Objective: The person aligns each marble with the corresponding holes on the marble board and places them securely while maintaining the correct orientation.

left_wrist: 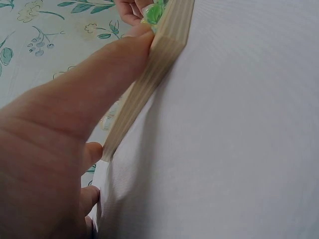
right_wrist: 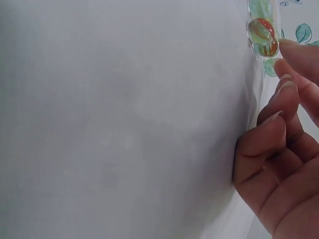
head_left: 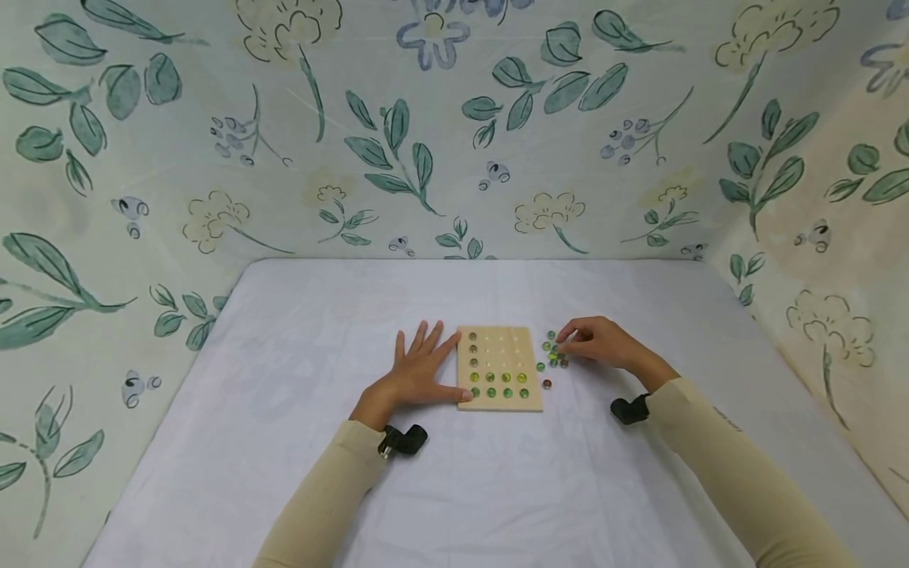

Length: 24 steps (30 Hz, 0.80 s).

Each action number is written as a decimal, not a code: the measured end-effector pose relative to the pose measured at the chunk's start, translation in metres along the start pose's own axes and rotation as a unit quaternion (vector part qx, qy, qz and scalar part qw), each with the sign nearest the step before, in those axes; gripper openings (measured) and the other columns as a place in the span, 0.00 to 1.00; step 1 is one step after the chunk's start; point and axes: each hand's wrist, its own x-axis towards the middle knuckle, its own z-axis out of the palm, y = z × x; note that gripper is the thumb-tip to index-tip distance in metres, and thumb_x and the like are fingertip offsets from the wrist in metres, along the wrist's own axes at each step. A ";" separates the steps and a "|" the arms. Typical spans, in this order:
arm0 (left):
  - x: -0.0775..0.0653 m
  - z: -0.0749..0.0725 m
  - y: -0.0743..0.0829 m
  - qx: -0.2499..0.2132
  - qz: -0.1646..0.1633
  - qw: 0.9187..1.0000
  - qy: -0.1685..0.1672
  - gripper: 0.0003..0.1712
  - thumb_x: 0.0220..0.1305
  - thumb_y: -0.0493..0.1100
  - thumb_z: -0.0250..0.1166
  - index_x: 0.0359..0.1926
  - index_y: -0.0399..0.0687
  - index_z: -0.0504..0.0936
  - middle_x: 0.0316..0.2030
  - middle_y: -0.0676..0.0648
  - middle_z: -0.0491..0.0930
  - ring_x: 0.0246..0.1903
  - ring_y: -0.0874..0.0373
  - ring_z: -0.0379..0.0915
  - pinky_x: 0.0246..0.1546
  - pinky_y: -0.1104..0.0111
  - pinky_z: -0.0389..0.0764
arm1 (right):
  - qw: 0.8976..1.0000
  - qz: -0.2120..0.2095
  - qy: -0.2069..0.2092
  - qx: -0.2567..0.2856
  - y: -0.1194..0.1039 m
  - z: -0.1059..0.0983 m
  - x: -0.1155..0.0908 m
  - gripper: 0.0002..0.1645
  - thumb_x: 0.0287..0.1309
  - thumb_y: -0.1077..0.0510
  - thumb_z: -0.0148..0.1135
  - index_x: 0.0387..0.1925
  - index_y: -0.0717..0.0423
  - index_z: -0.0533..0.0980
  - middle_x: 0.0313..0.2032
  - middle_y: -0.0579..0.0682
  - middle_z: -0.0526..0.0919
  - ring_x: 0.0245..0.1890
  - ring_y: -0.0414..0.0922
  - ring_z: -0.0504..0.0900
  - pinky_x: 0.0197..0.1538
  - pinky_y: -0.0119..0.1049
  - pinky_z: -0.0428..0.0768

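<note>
A pale wooden board [head_left: 500, 359] with rows of small hollows lies on the white cloth. Green marbles [head_left: 491, 393] fill its front row, with yellow-green marbles [head_left: 506, 378] in the row behind. Three brownish marbles [head_left: 473, 349] run up its left column. My left hand [head_left: 419, 375] spreads its fingers at the board's left side, thumb on the near left corner; in the left wrist view the thumb presses the board's edge [left_wrist: 144, 82]. Beside loose marbles [head_left: 553, 356] is my right hand [head_left: 600, 341], thumb and forefinger extended close to them, other fingers bent.
One reddish marble [head_left: 547, 384] lies apart, just right of the board. The white cloth [head_left: 454, 489] covers the table, and a leaf-and-flower patterned curtain [head_left: 454, 142] stands behind it and along both sides. Each wrist bears a small black camera [head_left: 628, 409].
</note>
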 end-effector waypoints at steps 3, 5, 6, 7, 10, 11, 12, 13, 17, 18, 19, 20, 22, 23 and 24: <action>-0.001 -0.001 0.001 0.000 -0.001 1.000 0.001 0.63 0.46 0.80 0.60 0.77 0.64 0.44 0.76 0.47 0.33 0.73 0.47 0.18 0.66 0.43 0.20 | 1.000 0.002 0.003 -0.002 -0.001 0.001 0.000 0.11 0.59 0.53 0.67 0.42 0.52 0.81 0.28 0.50 0.78 0.29 0.46 0.72 0.31 0.35 0.72; -0.001 -0.001 0.001 0.000 -0.001 1.000 0.002 0.63 0.46 0.80 0.60 0.77 0.64 0.44 0.76 0.47 0.33 0.74 0.47 0.19 0.66 0.43 0.20 | 1.000 0.005 0.003 -0.002 -0.002 0.001 0.000 0.12 0.59 0.53 0.67 0.42 0.52 0.81 0.29 0.50 0.78 0.29 0.46 0.72 0.31 0.36 0.72; -0.001 -0.001 0.001 0.001 -0.001 1.000 0.002 0.63 0.46 0.80 0.60 0.77 0.64 0.44 0.76 0.47 0.33 0.74 0.47 0.19 0.66 0.43 0.20 | 1.000 0.006 0.002 -0.004 -0.002 0.001 0.000 0.12 0.59 0.53 0.66 0.43 0.53 0.81 0.29 0.50 0.78 0.29 0.46 0.72 0.31 0.36 0.72; -0.001 -0.001 0.001 0.000 -0.001 1.000 0.003 0.63 0.46 0.80 0.60 0.77 0.64 0.44 0.76 0.47 0.33 0.74 0.46 0.19 0.66 0.43 0.20 | 1.000 0.007 0.001 -0.006 -0.003 0.001 0.000 0.12 0.59 0.53 0.66 0.43 0.53 0.81 0.29 0.50 0.78 0.29 0.46 0.72 0.31 0.36 0.72; -0.001 -0.002 0.002 -0.001 -0.001 1.000 0.001 0.63 0.46 0.80 0.60 0.77 0.64 0.44 0.76 0.47 0.33 0.74 0.47 0.19 0.66 0.43 0.20 | 1.000 0.011 -0.002 -0.011 -0.004 0.002 0.000 0.12 0.59 0.53 0.67 0.43 0.53 0.81 0.29 0.50 0.78 0.29 0.46 0.72 0.31 0.36 0.72; -0.001 -0.002 0.002 0.000 -0.001 1.000 0.001 0.63 0.46 0.80 0.60 0.77 0.64 0.44 0.76 0.47 0.33 0.74 0.47 0.19 0.66 0.43 0.20 | 1.000 0.013 -0.002 -0.013 -0.005 0.003 0.000 0.12 0.59 0.53 0.67 0.42 0.54 0.81 0.28 0.50 0.77 0.29 0.46 0.72 0.31 0.36 0.71; -0.001 -0.001 0.002 -0.001 -0.001 1.000 0.001 0.63 0.46 0.80 0.60 0.77 0.64 0.44 0.76 0.47 0.33 0.74 0.47 0.19 0.66 0.43 0.20 | 1.000 0.013 -0.003 -0.017 -0.005 0.003 0.001 0.12 0.59 0.53 0.67 0.42 0.54 0.81 0.28 0.50 0.77 0.29 0.46 0.71 0.31 0.36 0.71; -0.001 -0.002 0.002 -0.001 -0.001 1.000 0.001 0.64 0.45 0.80 0.60 0.77 0.64 0.44 0.76 0.47 0.33 0.74 0.47 0.19 0.66 0.43 0.20 | 1.000 0.014 -0.002 -0.020 -0.006 0.003 0.000 0.12 0.59 0.53 0.66 0.42 0.54 0.81 0.28 0.50 0.77 0.29 0.46 0.71 0.31 0.36 0.71; -0.001 -0.002 0.002 0.003 0.001 1.000 0.000 0.63 0.46 0.80 0.60 0.77 0.63 0.44 0.76 0.46 0.33 0.74 0.46 0.19 0.66 0.43 0.20 | 0.999 0.016 0.001 -0.029 -0.007 0.005 0.001 0.11 0.59 0.52 0.67 0.41 0.53 0.81 0.28 0.49 0.78 0.28 0.46 0.72 0.30 0.36 0.71; -0.001 -0.002 0.002 0.003 0.001 1.000 -0.001 0.64 0.46 0.80 0.60 0.77 0.63 0.44 0.76 0.46 0.33 0.74 0.46 0.19 0.66 0.43 0.20 | 0.999 0.017 0.001 -0.031 -0.007 0.005 0.002 0.12 0.59 0.52 0.66 0.41 0.53 0.81 0.29 0.49 0.78 0.28 0.45 0.72 0.30 0.36 0.71; -0.001 -0.003 0.002 0.003 0.000 1.000 -0.002 0.64 0.46 0.80 0.60 0.77 0.64 0.43 0.76 0.47 0.32 0.73 0.46 0.19 0.66 0.43 0.20 | 0.999 0.019 0.002 -0.032 -0.007 0.006 0.002 0.11 0.59 0.52 0.67 0.41 0.53 0.81 0.28 0.49 0.78 0.28 0.46 0.72 0.30 0.36 0.71; -0.001 -0.003 0.002 0.004 0.001 1.000 -0.002 0.63 0.46 0.80 0.60 0.77 0.64 0.43 0.76 0.46 0.32 0.73 0.46 0.19 0.66 0.43 0.20 | 0.999 0.020 0.002 -0.034 -0.007 0.006 0.002 0.12 0.59 0.52 0.67 0.41 0.53 0.81 0.29 0.49 0.78 0.28 0.45 0.72 0.30 0.36 0.71; -0.001 -0.003 0.002 0.003 0.001 1.000 -0.002 0.64 0.46 0.80 0.60 0.77 0.63 0.43 0.76 0.46 0.32 0.73 0.46 0.19 0.66 0.43 0.20 | 0.999 0.022 0.003 -0.038 -0.008 0.006 0.003 0.11 0.59 0.51 0.67 0.40 0.53 0.81 0.28 0.49 0.78 0.28 0.45 0.72 0.30 0.35 0.71; -0.001 -0.003 0.002 0.003 0.001 1.000 -0.002 0.64 0.46 0.80 0.60 0.77 0.63 0.43 0.76 0.46 0.32 0.74 0.46 0.19 0.66 0.43 0.20 | 0.999 0.024 0.005 -0.039 -0.009 0.007 0.003 0.11 0.58 0.51 0.67 0.40 0.53 0.81 0.28 0.49 0.78 0.28 0.45 0.72 0.30 0.35 0.71; -0.001 -0.003 0.002 0.003 0.001 1.000 -0.001 0.64 0.46 0.80 0.60 0.77 0.63 0.44 0.76 0.46 0.33 0.74 0.46 0.19 0.66 0.42 0.20 | 0.999 0.025 0.005 -0.042 -0.009 0.007 0.003 0.11 0.58 0.51 0.67 0.39 0.53 0.81 0.28 0.49 0.78 0.28 0.45 0.72 0.30 0.35 0.71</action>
